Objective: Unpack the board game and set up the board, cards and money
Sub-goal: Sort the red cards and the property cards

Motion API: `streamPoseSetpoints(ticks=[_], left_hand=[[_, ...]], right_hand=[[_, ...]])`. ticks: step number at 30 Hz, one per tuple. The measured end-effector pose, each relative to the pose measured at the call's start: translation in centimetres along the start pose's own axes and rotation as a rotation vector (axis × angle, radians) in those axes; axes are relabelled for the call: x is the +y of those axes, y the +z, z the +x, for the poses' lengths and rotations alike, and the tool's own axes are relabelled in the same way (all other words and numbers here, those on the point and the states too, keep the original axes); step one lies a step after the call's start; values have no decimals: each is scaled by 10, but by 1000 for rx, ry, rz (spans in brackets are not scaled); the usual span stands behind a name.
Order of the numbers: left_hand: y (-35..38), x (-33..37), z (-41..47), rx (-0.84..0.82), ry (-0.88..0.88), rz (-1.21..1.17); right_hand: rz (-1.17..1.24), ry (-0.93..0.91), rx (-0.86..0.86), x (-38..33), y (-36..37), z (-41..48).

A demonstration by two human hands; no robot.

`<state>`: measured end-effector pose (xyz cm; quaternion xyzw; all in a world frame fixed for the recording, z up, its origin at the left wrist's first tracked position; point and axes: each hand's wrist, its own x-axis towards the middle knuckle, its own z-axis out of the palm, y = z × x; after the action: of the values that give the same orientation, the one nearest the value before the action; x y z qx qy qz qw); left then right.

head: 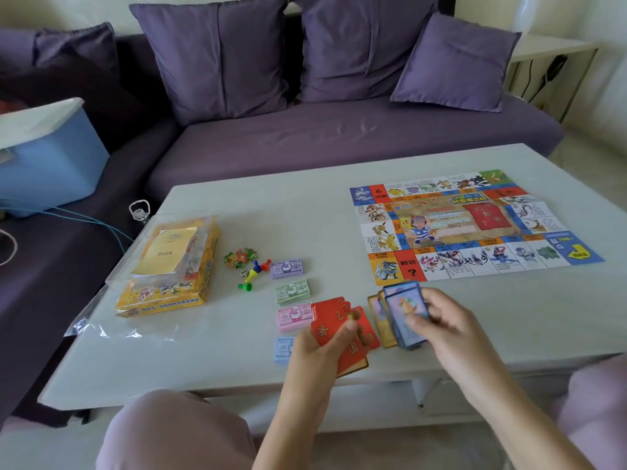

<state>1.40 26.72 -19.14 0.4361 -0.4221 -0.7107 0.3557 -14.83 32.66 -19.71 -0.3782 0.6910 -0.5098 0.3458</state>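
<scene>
Head: left hand (317,347) grip holds red "?" cards (334,317); right hand (441,329) grip holds blue cards (402,305)

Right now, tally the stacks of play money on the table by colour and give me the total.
purple stack: 1
green stack: 1
pink stack: 1
blue stack: 1, partly hidden behind the left hand
Total: 4
</scene>
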Motion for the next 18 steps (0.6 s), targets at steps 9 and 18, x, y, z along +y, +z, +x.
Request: streamPoseSetpoints(ticks=[9, 18], left_hand=[[-13, 10, 3, 69, -38, -123], [-18, 10, 6, 82, -58, -108]], right_hand=[[-684, 74, 45, 1, -8, 20], [-1157, 108, -204, -16, 0, 19]])
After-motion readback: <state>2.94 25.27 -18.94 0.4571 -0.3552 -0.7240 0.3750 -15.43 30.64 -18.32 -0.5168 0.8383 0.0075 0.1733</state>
